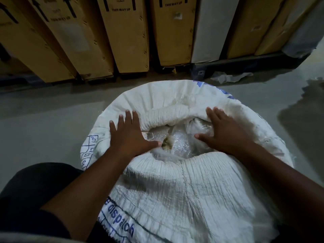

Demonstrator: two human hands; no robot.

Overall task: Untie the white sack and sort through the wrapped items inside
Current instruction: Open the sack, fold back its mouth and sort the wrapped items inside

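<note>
A large white woven sack [184,186] with blue print stands on the floor in front of me, its mouth open in the middle. Inside the mouth lie items wrapped in clear plastic [182,143]. My left hand [128,135] lies flat on the left side of the mouth, fingers spread, thumb at the edge of the opening. My right hand [223,132] presses on the right side of the rim, fingers spread over the bunched fabric, thumb pointing into the opening. Neither hand holds anything. How deep the wrapped items go is hidden by the sack.
A row of tall brown cardboard boxes [126,35] marked "THIS WAY UP" and one white box [212,30] stand on a dark pallet behind the sack. Crumpled plastic [229,77] lies on the grey floor [43,116]. A wet-looking dark patch [305,116] spreads at right.
</note>
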